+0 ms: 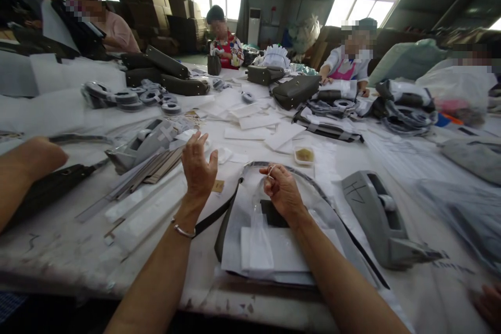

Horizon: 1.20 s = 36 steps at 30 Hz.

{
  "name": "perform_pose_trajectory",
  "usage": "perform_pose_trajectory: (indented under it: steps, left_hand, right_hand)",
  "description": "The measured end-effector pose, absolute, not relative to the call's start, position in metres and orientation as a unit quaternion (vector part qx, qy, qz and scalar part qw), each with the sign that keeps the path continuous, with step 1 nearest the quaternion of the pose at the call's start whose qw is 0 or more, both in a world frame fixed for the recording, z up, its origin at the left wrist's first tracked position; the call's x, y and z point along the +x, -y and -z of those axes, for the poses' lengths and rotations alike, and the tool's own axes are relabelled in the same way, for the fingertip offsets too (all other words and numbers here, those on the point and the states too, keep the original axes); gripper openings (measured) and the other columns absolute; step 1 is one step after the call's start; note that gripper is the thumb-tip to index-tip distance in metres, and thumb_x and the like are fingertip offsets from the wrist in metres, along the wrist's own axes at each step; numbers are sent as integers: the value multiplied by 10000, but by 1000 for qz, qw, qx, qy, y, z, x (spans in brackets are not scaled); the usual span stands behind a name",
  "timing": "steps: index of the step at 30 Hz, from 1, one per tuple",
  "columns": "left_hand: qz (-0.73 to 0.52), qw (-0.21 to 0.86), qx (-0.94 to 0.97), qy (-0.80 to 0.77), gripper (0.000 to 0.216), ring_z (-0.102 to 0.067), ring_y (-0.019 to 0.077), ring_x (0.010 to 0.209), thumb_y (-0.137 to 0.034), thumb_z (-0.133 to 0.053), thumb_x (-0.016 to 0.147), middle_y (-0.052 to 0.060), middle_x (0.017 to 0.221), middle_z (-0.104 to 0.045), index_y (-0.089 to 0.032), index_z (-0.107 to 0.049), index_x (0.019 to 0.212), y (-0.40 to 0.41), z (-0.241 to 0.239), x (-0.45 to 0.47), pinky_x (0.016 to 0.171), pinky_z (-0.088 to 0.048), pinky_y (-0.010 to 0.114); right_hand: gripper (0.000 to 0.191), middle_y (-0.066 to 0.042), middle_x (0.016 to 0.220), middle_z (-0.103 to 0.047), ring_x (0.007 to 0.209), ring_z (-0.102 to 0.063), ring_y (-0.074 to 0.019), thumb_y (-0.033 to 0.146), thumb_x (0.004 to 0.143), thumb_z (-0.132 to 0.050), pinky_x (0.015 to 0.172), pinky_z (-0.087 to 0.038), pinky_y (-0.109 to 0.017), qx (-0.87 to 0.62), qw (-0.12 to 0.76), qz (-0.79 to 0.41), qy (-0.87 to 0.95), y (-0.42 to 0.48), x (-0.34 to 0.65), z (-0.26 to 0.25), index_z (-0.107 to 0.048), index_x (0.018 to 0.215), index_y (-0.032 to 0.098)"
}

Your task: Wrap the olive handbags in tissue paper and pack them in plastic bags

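My left hand (199,167) is raised with its fingers apart and holds nothing. It is over the table, near a gray tape dispenser (143,143) and white foam strips (156,209). The fingers of my right hand (284,190) are closed on a thin white string (271,171). Below it lies a dark handbag (221,237), mostly covered by white sheets (289,250) and clear plastic. The bag's handle (313,182) is wrapped in film and arches behind my right hand. A dark strap (215,214) runs past my left wrist.
A second tape dispenser (376,219) stands at right. A small tray (304,155) and loose white sheets (250,130) lie ahead. Handbags (297,91) and wrapped strap coils (129,98) are farther back. A co-worker's hand (43,159) is at left; other people work across the table.
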State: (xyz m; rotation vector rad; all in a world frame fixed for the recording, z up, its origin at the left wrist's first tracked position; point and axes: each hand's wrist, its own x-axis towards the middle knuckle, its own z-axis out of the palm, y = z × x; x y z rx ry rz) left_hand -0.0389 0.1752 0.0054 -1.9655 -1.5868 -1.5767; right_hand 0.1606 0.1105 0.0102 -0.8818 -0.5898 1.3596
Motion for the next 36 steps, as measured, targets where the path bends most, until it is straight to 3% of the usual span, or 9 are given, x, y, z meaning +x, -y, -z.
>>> perform_pose_trajectory:
  steps: [4,6,11,15,18,22,25,28,36]
  left_hand:
    - [554,-82,-731,390,136,-635,188,991,-248,-581,925,65,1026,-678,-193,-650,1028,-158,-12,-20,865,-515,314]
    - [524,-191,-761,330,146,-637,172,975,-253,-635,896,50,1032,-676,-204,-663,1031,-151,-11,-8,803,-526,279]
    - [470,-358,-762,267,262,-624,188,1045,-242,-787,765,49,1093,-675,-206,-693,1007,-143,-8,8,934,-483,314]
    - [471,-432,-721,268,110,-632,185,1001,-272,-761,791,52,1037,-684,-185,-705,831,-139,-10,11,942,-468,320]
    - [464,-491,-691,256,155,-627,192,1010,-280,-722,820,59,1036,-675,-167,-670,726,-138,-10,11,956,-457,333]
    - [472,-587,-609,247,188,-637,190,953,-323,-737,797,52,1012,-665,-167,-639,839,-139,-10,9,875,-500,333]
    - [431,-593,-630,258,293,-638,198,949,-332,-774,749,62,1032,-660,-170,-664,967,-137,-13,10,874,-503,335]
    - [389,-550,-689,268,237,-617,212,993,-335,-753,759,68,1064,-656,-175,-705,928,-134,-16,11,903,-486,331]
    - [469,-560,-619,288,249,-608,212,1037,-357,-619,859,76,1076,-677,-166,-679,711,-139,-19,-1,959,-453,333]
  right_hand:
    - [281,-8,779,-713,507,-572,-76,360,687,-805,428,-444,-184,-389,647,-582,302,-108,159,-8,-595,748,184]
    - [280,-10,775,-713,523,-597,-91,380,711,-795,462,-490,-207,-405,642,-560,331,-107,157,-7,-599,752,184]
    - [359,-9,723,-696,533,-623,-124,461,713,-800,490,-534,-251,-458,625,-476,416,-103,152,-7,-570,707,184]
    - [390,33,631,-641,562,-650,-145,504,722,-787,536,-576,-278,-472,627,-461,413,-103,152,-6,-547,731,196]
    - [411,48,618,-622,508,-636,-141,532,722,-775,524,-593,-305,-481,613,-481,402,-102,153,-6,-543,749,194]
    - [406,12,662,-682,519,-665,-165,540,737,-753,532,-595,-316,-490,589,-495,410,-101,153,-8,-567,835,193]
    - [455,-17,728,-727,612,-705,-199,528,731,-754,557,-588,-307,-502,586,-480,416,-102,154,-7,-591,1000,200]
    - [489,-37,809,-750,721,-728,-223,499,723,-760,616,-589,-307,-512,579,-473,423,-103,156,-3,-609,1083,205]
    - [366,-29,721,-724,599,-694,-191,465,751,-752,601,-579,-321,-496,572,-487,435,-100,154,-11,-678,963,176]
